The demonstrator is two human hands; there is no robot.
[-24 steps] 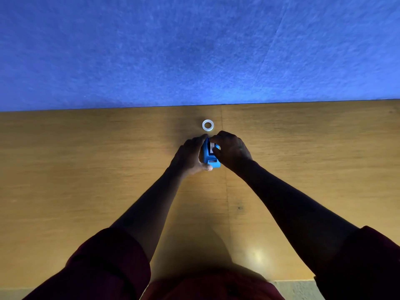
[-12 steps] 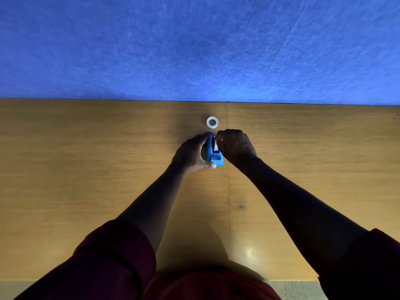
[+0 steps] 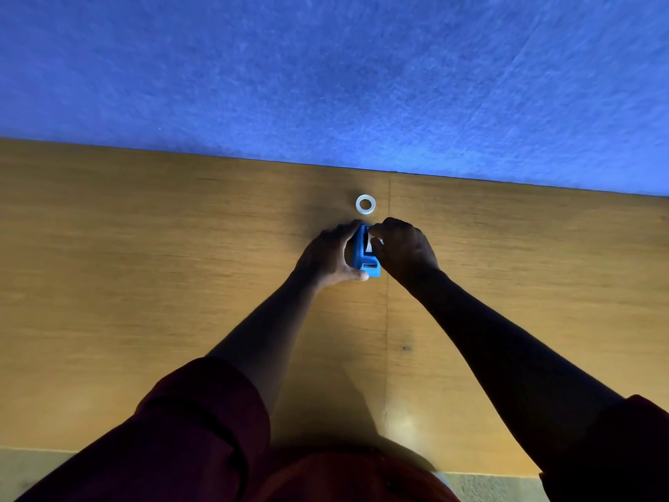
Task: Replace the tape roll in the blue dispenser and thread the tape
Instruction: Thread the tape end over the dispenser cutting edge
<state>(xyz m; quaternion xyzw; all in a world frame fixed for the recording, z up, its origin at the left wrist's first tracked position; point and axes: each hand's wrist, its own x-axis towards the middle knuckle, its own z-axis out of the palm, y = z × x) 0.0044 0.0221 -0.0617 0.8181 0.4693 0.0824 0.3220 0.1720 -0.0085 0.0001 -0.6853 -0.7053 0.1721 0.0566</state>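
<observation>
Blue plastic dispenser (image 3: pixel 366 252), likely light and rigid, is gripped at its sides by left hand (image 3: pixel 331 256); right hand (image 3: pixel 403 250) fingers pinch inside it

Left hand (image 3: pixel 327 257) grips blue dispenser (image 3: pixel 366 256); right hand (image 3: pixel 405 250) pinches at its top; white ring (image 3: pixel 365 204) beyond.

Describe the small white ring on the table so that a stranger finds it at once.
Look at the wooden table, near its far edge below the blue wall. The white ring lies flat there, just beyond both hands and the blue dispenser. It alone lies untouched.
</observation>
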